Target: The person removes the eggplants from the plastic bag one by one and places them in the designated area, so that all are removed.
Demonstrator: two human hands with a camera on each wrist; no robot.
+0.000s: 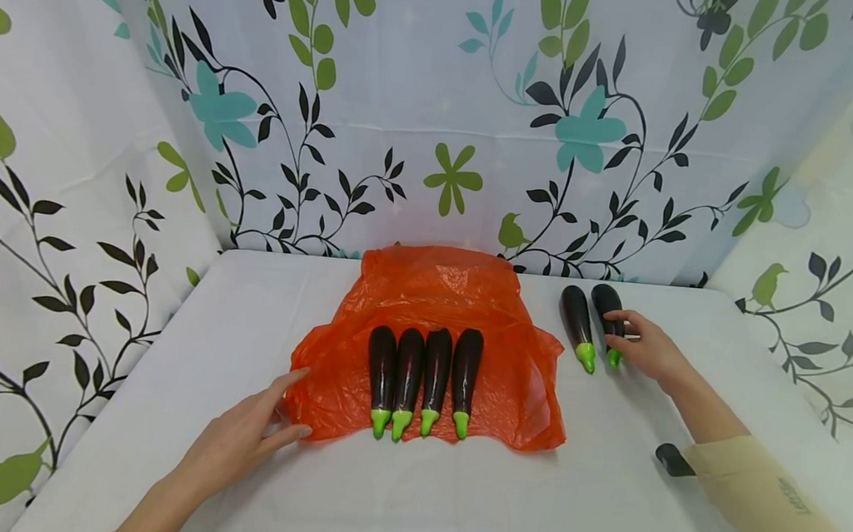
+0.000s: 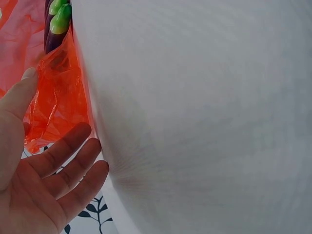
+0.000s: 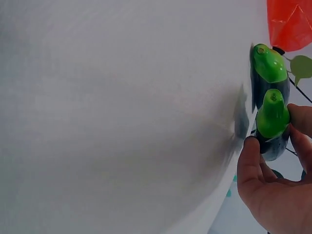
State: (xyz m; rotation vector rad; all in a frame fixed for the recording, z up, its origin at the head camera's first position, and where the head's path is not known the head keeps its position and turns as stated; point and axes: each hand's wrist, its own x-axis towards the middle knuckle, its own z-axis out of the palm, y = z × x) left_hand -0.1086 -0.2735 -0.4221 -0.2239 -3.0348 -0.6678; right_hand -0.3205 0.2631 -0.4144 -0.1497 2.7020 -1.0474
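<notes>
Five eggplants (image 1: 409, 373) lie between the hands (image 1: 242, 433) (image 1: 649, 348).

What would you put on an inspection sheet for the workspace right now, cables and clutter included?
Surface: table with a white covering.
Job's things: four eggplants side by side on an orange-red plastic sheet, green stems toward the person; an inner eggplant and outer eggplant to the sheet's right.
Clutter: dark object by the right sleeve, partly hidden, unidentifiable.
Hands: left hand open at the sheet's left edge; right hand holds the outer eggplant.
Cables: nothing seen.
Surroundings: leaf-patterned fabric behind and at both sides.
</notes>
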